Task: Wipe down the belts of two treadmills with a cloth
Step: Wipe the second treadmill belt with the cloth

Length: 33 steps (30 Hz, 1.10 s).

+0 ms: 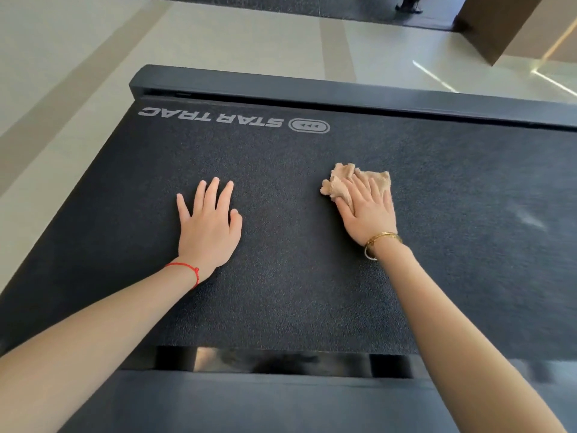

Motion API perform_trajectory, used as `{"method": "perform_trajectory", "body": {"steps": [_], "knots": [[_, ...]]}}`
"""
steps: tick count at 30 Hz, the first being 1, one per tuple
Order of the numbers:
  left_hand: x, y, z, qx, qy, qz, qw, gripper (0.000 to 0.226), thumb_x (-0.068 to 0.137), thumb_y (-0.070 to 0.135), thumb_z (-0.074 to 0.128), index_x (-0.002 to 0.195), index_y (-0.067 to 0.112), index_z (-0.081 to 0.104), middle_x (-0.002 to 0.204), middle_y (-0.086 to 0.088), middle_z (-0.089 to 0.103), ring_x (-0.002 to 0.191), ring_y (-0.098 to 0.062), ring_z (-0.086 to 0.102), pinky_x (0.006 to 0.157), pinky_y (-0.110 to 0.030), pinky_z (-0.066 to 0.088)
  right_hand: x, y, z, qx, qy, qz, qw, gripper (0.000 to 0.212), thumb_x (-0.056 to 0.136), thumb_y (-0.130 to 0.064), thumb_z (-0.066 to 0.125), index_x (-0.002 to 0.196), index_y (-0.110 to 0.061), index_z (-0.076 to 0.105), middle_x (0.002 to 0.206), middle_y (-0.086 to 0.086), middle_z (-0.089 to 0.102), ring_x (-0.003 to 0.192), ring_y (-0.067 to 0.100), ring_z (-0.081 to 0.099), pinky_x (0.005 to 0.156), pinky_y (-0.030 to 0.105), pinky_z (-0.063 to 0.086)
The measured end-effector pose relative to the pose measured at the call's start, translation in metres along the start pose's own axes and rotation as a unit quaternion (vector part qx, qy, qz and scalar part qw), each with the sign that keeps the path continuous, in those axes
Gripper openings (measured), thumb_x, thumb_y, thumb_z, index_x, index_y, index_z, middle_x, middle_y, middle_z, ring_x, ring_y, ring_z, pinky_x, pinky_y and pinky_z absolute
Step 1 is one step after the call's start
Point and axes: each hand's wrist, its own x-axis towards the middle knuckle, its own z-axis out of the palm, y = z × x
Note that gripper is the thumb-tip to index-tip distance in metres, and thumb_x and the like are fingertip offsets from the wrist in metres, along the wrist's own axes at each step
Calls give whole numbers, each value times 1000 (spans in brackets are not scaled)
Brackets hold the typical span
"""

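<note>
my left hand (207,225) flat, fingers spread on belt (281,276) mid-frame, right hand (368,210) fingers straight, pressing tan cloth (338,179) right of centre

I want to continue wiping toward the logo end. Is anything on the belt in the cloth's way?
Nothing visible: the belt is bare between the cloth under the right hand and the logo. The left hand rests aside.

We reach both bare forearms forward and down. Our left hand (207,226) lies flat, palm down, fingers straight and slightly spread, a thin red string bracelet (186,270) at the wrist. Our right hand (368,210) also lies palm down with straight fingers, a gold metal bangle (381,240) circling its wrist.
</note>
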Motion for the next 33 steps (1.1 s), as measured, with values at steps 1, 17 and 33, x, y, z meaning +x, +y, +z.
{"method": "perform_trajectory", "body": {"steps": [1, 17, 33], "knots": [[0, 0, 0, -1, 0, 0, 1000, 59, 101, 36, 25, 158, 22, 20, 165, -5, 18, 153, -24, 9, 120, -62, 6, -6, -11, -1, -5, 6, -21, 1000, 54, 101, -47, 25, 152, -28, 27, 159, -5, 24, 148, 19, 13, 120, 45, -5], [-1, -3, 3, -4, 4, 12, 1000, 57, 102, 33, 28, 157, 19, 22, 164, -8, 20, 152, -27, 11, 120, -63, 7, -76, -6, 0, -10, 18, 56, 998, 57, 99, -49, 18, 153, -30, 24, 161, -8, 18, 149, 17, 7, 121, 43, -5], [-20, 4, -2, -6, -20, 25, 999, 59, 104, 37, 30, 159, 21, 18, 166, -6, 15, 153, -29, 7, 120, -61, 6, -122, 9, -12, 12, 11, 30, 999, 65, 95, -55, 16, 150, -26, 34, 159, -6, 27, 149, 19, 15, 121, 46, 6]]}}
